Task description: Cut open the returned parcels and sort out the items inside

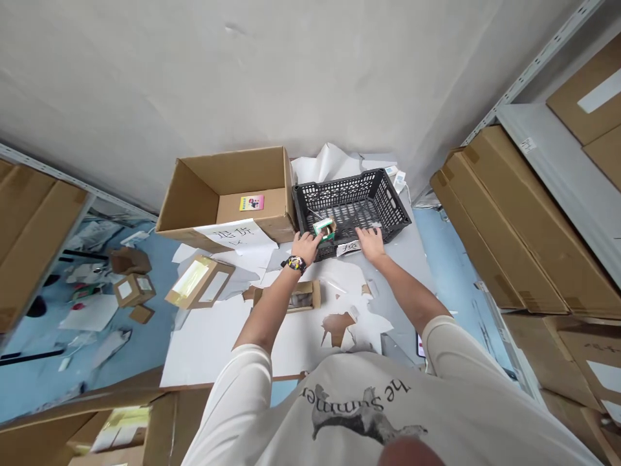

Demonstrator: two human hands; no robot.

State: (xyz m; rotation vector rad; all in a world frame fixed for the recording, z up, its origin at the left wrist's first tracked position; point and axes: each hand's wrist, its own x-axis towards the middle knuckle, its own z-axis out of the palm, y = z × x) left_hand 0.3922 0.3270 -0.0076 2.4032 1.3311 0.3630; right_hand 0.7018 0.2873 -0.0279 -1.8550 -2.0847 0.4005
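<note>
A black plastic crate stands at the back of the table, with a small green and white box in its near left corner. My left hand, with a watch on the wrist, is at the crate's near left rim beside the small box, its fingers partly spread. Over the near rim, right of a handwritten label, lies my right hand, fingers apart. To the left, a large open cardboard box holds a pink and yellow card box.
A taped carton sits at the table's left, and a small open carton lies near my left forearm. Torn paper covers parts of the white table. Shelves with cartons flank both sides; a phone is at the right edge.
</note>
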